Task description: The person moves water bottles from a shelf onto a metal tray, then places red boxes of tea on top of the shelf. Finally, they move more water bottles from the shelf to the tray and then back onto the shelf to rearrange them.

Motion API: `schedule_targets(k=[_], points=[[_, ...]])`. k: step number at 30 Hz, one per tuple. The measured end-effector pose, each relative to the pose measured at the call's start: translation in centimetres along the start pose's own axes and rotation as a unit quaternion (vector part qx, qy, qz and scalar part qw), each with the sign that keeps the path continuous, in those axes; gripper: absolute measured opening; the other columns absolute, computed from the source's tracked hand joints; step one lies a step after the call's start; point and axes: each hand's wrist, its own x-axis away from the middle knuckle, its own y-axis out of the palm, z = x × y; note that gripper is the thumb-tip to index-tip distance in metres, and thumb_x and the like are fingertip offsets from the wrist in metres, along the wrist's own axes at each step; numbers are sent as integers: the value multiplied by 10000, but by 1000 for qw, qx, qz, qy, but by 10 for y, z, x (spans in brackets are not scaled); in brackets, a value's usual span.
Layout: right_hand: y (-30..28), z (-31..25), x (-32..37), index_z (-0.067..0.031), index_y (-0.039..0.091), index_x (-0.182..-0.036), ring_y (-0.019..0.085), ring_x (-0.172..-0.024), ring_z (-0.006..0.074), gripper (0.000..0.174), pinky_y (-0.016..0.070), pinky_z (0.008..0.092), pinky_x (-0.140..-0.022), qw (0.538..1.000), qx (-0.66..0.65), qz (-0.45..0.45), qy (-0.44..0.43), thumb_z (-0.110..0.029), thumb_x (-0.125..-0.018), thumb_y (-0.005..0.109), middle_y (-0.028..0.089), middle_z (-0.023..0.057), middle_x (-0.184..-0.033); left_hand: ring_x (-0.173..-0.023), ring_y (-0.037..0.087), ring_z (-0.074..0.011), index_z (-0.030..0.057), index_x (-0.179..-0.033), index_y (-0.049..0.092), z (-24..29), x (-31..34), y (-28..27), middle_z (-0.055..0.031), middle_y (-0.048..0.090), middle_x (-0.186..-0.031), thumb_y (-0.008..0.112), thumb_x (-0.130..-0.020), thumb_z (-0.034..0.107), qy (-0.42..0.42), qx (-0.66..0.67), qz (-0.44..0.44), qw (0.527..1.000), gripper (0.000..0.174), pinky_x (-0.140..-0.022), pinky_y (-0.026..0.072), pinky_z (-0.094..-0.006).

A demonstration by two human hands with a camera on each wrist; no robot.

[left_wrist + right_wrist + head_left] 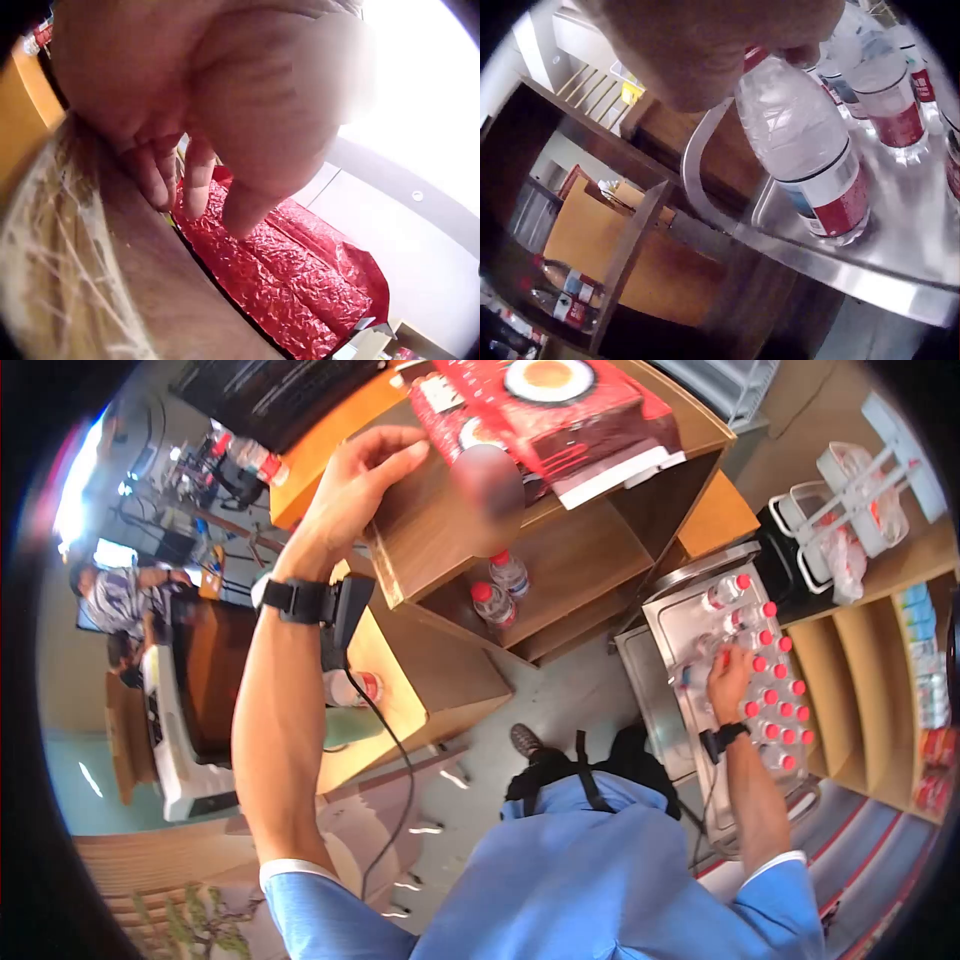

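My right hand [731,682] grips a clear water bottle [802,150] by its red cap. In the right wrist view this bottle stands slightly tilted at the rim of a metal tray [885,262], with a red and white label round its lower half. Several more red-capped bottles [770,695] stand in rows on the tray beside the hand. On the other side, my left hand [352,485] is over the edge of a wooden cabinet top [420,540], fingers loosely bent and holding nothing. Its fingertips are close to a shiny red package [292,270] lying there.
Two water bottles [493,603] stand inside the cabinet's open compartment. Another bottle [362,688] lies on a lower table at the left. White baskets [805,525] stand beyond the tray, and stocked shelves [925,660] line the right. People [125,600] sit far left.
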Motion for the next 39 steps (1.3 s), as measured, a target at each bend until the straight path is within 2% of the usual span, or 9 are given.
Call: schedule_targets(k=[2, 6, 8, 12, 15, 23, 30, 34, 39], points=[[-6, -21, 15, -48, 649, -1032, 588, -912, 397, 104, 496, 462, -801, 999, -17, -5, -51, -58, -929, 653, 561, 192, -989, -941, 577, -18, 67, -1257, 690, -4, 0, 1, 66, 682, -1066, 695, -1022, 299, 18, 1, -24, 1000, 331, -854, 454, -209], [-6, -71, 22, -44, 648, -1021, 588, -882, 372, 108, 496, 443, -790, 993, -50, -81, -75, -47, -915, 668, 565, 177, -967, -971, 590, -44, 53, -1256, 685, -5, -2, 7, 36, 688, -1112, 720, -1003, 302, 38, -21, -13, 999, 357, -881, 456, -222], [-1, -103, 15, -41, 653, -1010, 585, -866, 344, 114, 493, 421, -784, 980, -140, -122, -75, -48, -904, 693, 567, 165, -955, -999, 594, -55, 52, -1263, 681, -10, -3, 8, 22, 689, -1154, 734, -991, 312, 68, -56, -1, 996, 380, -903, 456, -234], [11, -173, -20, -34, 663, -981, 587, -856, 315, 105, 488, 401, -775, 966, -212, -110, -95, -55, -895, 720, 568, 151, -940, -965, 610, -63, 56, -1219, 703, -7, 1, 13, 11, 712, -1090, 744, -978, 304, 76, -57, 24, 995, 348, -876, 474, -253], [32, -210, -52, -33, 674, -972, 590, -857, 303, 99, 487, 398, -782, 959, -259, -78, -84, -71, -896, 724, 572, 146, -940, -950, 637, -112, 28, -1223, 690, 4, 5, 14, -51, 721, -1055, 777, -955, 291, 21, -48, 46, 998, 385, -864, 520, -283], [89, -297, -99, -92, 677, -1078, 658, -968, 402, 200, 534, 483, -857, 980, -177, -86, -2, -189, -907, 715, 574, 171, -1124, -892, 653, -125, 11, -1135, 714, -8, 0, 16, -63, 730, -993, 757, -962, 211, 54, -11, 49, 997, 268, -812, 540, -293], [118, -331, -104, -123, 644, -1168, 674, -1064, 474, 289, 553, 549, -885, 986, -118, -116, 24, -307, -946, 668, 531, 176, -1315, -879, 660, -133, 10, -1108, 717, -10, 2, 21, -67, 729, -964, 754, -956, 213, 52, -4, 76, 996, 256, -796, 548, -298], [120, -331, -105, -109, 641, -1196, 672, -1065, 482, 348, 549, 554, -903, 984, -88, -152, -9, -350, -945, 659, 522, 184, -1362, -856, 673, -148, 0, -1087, 721, -6, 4, 25, -77, 735, -930, 743, -947, 201, 59, -18, 97, 993, 246, -798, 555, -304], [121, -316, -110, -131, 615, -1309, 625, -1192, 474, 488, 518, 530, -994, 981, -98, -166, 3, -422, -922, 672, 506, 178, -1430, -888, 727, -202, 6, -1074, 731, 2, 15, 29, -110, 762, -931, 747, -922, 243, 51, -79, 149, 984, 282, -839, 573, -344]])
